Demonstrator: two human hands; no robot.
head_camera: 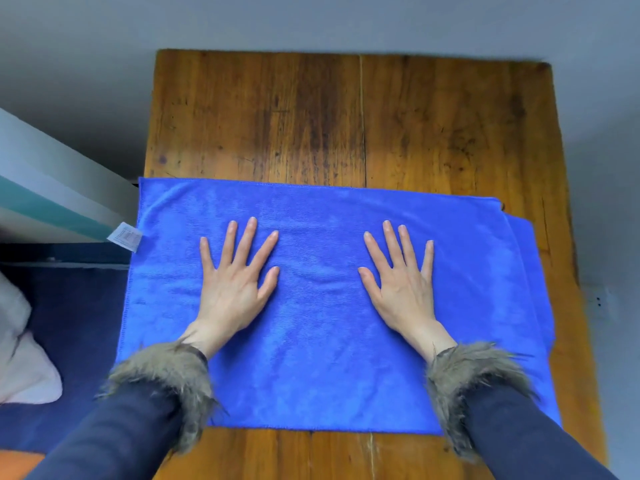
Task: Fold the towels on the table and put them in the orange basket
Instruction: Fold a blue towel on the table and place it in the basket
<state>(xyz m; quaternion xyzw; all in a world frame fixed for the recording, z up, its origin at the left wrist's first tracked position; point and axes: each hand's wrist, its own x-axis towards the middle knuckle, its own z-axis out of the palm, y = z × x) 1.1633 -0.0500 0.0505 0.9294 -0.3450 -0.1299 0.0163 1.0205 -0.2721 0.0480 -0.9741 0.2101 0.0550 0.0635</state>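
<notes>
A blue towel (318, 341) lies folded over on the wooden table (346, 126), its lower layer showing at the right edge and a white label (125, 237) hanging off its left side. My left hand (235, 282) and my right hand (401, 282) rest flat on the towel, palms down and fingers spread, side by side. An orange patch (17, 464) shows at the bottom left corner; I cannot tell whether it is the basket.
The far half of the table is bare wood. Left of the table is a dark blue surface (76, 323) with a pale cloth (20, 358) on it, and a white and teal panel (52, 188). Grey floor surrounds the table.
</notes>
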